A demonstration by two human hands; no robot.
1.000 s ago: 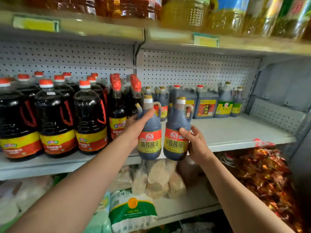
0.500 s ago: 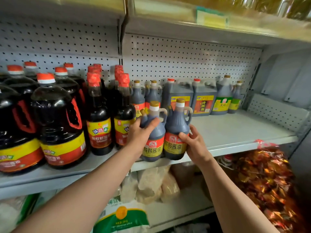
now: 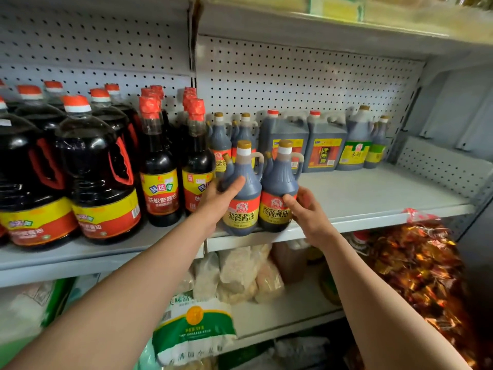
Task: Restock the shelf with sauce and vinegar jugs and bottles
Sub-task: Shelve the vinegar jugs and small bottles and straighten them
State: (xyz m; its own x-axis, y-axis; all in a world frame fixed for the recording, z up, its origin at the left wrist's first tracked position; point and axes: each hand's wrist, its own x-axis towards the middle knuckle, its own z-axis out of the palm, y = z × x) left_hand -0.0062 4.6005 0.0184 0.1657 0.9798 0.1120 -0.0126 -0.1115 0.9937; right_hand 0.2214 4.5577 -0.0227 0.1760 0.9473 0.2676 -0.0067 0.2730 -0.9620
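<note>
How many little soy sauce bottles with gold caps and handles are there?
4: one in the left hand, one touched by the right hand, both at the shelf's front edge, and two behind them. More may be hidden.

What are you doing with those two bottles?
A person is restocking a shop shelf. The left hand grips one soy sauce bottle and the right hand grips a matching one. Both bottles stand upright, side by side, at the front edge of the shelf. More of the same bottles stand behind them, with tall red-capped bottles and big jugs to the left.
</note>
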